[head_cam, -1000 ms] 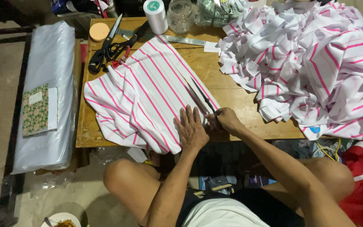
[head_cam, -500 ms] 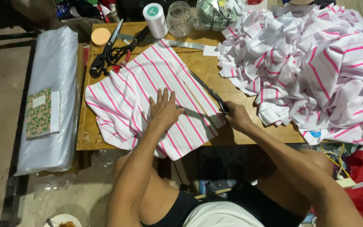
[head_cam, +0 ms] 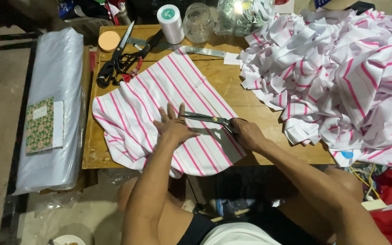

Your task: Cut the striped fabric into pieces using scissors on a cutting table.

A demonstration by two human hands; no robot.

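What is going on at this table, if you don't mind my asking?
A seated person is working on a white cloth with pink stripes spread on a low wooden table. The left hand lies flat on the cloth, fingers spread, while the right hand holds a pair of scissors with the blades lying across it. A big heap of the same striped fabric sits to the right. More scissors, a spool of thread and a glass jar stand at the far edge.
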